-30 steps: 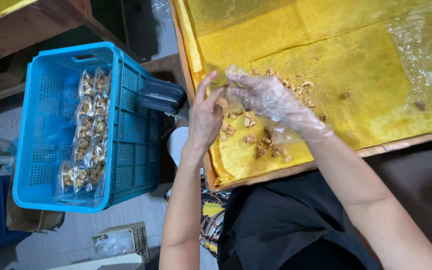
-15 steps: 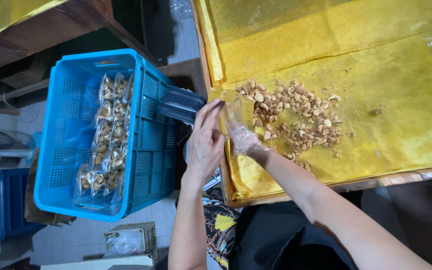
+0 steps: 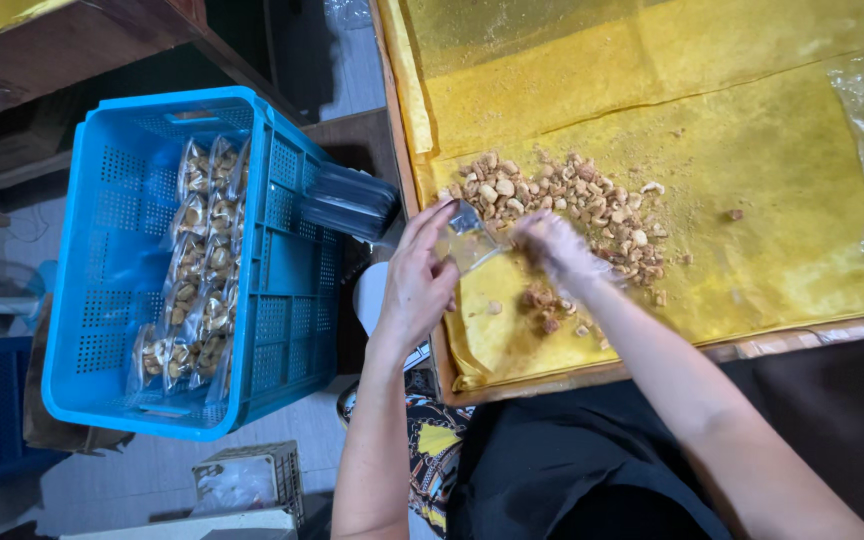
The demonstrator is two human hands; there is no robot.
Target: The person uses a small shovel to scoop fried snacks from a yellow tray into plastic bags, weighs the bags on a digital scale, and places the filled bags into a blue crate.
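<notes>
Our left hand (image 3: 417, 285) pinches small clear bag (image 3: 467, 238) at desk's (image 3: 592, 378) near edge; gloved right hand (image 3: 552, 245) blurred, grip can't tell. Risk: nuts (image 3: 562, 205) miss the narrow bag mouth, roll off edge.

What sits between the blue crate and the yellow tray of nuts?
In the head view, a stack of clear plastic bags lies between the blue crate and the yellow tray, with the left hand just below, holding a small clear bag.

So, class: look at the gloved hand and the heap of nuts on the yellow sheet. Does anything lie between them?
Nothing visible does. The right hand, in a thin clear glove, rests at the near edge of the heap of nuts. The left hand holds a small clear bag beside it, not across the path.
</notes>
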